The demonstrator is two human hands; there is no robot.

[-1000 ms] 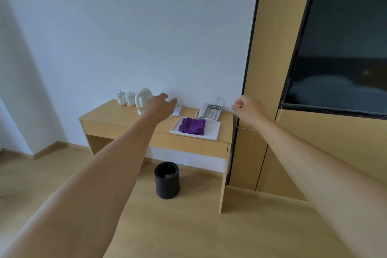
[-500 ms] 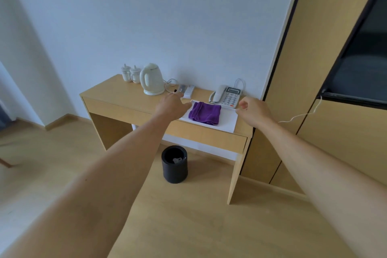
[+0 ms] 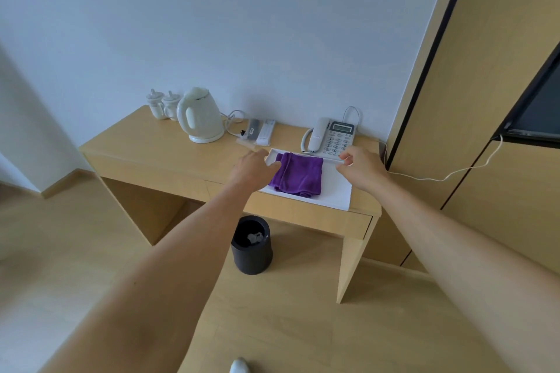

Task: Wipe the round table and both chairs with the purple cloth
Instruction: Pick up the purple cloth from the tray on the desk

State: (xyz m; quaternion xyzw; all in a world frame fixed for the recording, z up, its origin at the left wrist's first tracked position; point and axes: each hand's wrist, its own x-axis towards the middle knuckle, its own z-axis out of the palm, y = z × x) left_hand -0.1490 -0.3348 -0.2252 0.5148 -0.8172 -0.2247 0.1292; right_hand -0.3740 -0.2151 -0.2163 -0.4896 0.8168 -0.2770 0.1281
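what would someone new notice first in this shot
The purple cloth, folded on a white tray at the desk's right end, stands out first. The left hand and right hand reach toward it from either side, neither holding it. A white kettle stands further left.

wall [image 3: 242,24] pale blue | wood desk [image 3: 151,154] | floor [image 3: 288,327] light wood | bin [image 3: 251,245] blk

A hotel room: a light wooden wall desk [image 3: 169,157] holds a white electric kettle [image 3: 200,115] at 11 o'clock, a white corded telephone [image 3: 331,136] at 1 o'clock, black waste bin [image 3: 251,245] beneath
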